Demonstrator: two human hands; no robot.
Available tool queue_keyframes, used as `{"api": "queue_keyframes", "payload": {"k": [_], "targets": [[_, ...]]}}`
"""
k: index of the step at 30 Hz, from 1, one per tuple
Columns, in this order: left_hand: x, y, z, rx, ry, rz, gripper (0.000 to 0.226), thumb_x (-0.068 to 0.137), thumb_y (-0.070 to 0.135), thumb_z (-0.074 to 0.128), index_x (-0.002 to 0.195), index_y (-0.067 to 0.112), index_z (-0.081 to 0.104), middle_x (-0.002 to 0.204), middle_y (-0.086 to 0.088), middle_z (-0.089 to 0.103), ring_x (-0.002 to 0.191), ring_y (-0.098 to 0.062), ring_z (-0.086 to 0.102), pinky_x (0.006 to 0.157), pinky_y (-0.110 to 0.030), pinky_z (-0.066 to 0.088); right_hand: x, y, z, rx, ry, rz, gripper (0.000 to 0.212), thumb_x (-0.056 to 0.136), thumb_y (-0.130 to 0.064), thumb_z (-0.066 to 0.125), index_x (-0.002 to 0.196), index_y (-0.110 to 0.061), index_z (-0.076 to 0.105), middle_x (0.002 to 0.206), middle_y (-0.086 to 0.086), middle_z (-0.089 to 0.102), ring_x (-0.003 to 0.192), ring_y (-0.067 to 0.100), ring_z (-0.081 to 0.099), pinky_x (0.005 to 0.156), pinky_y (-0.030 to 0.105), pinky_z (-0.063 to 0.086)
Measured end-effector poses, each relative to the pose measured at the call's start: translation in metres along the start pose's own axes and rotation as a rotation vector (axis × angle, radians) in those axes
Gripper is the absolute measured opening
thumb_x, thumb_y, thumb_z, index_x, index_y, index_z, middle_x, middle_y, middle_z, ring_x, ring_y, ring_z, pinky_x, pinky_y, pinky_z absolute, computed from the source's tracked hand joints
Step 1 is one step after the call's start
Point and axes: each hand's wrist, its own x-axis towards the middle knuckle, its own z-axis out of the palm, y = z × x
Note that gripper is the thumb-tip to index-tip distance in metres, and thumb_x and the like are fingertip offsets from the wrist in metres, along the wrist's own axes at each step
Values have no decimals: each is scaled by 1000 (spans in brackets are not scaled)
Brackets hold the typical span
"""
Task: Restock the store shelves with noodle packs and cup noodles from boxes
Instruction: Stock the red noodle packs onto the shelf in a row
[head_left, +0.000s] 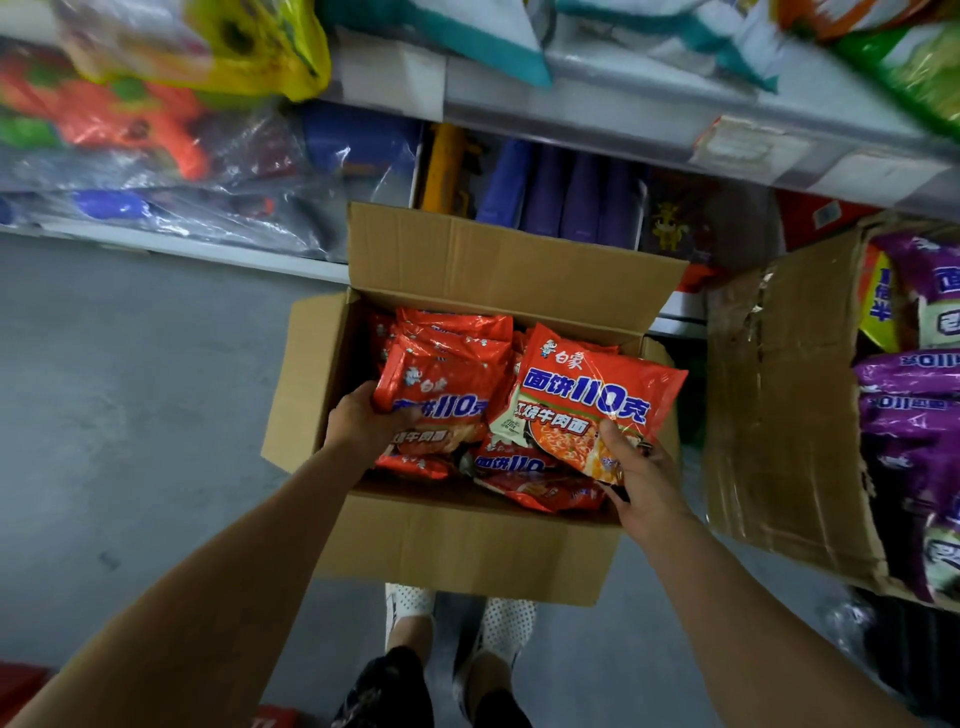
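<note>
Over the open box (457, 540), the right hand (641, 480) pinches one red pack (587, 400) lifted above the rest; the left hand (363, 423) grips a stack (441, 384) inside. Beside it, another box (779, 415) holds purple packs (914, 415).

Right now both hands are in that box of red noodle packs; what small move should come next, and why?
Probably lift both hands out toward the shelf: the right hand already pinches one red pack raised above the open box, and the left hand grips a stack of packs inside it.
</note>
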Motion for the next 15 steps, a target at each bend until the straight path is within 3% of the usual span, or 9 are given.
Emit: {"api": "queue_keyframes", "payload": {"k": [3,7,11,12,15], "targets": [[-20,16,-18,-183,4,-31,35,76,27,87,106,21,69,92,2,74,86,-21,71,83,-37,57,-20,-15,-1,2,-18,4,25,83,-25,80,104,-28,68,95,-4,79,87,17,76,72,36,56],[-59,41,-52,-347,-3,-99,45,72,28,89,110,12,71,97,-7,77,83,-27,76,79,-43,61,-63,-44,-2,-6,-66,13,23,86,-23,77,105,-26,66,86,-7,79,75,10,76,65,33,54],[-106,69,-87,-459,7,-101,27,80,19,84,101,10,69,76,-1,77,62,-15,74,51,-26,57,-114,-77,-4,-50,-132,6,27,85,-27,76,110,-27,64,90,-7,78,72,7,75,59,28,52],[-120,76,-99,-481,9,-104,28,79,20,84,101,10,69,75,-1,77,63,-16,75,53,-27,58,-131,-88,-4,-57,-151,-2,33,82,-31,79,111,-28,63,93,-6,78,74,8,75,60,28,52],[-164,101,-135,-553,-23,-80,50,72,28,88,113,7,68,94,-11,78,85,-33,76,83,-48,61,-176,-119,-3,-113,-207,-53,80,51,-53,94,120,-27,63,107,0,78,88,15,76,67,31,56]]}}
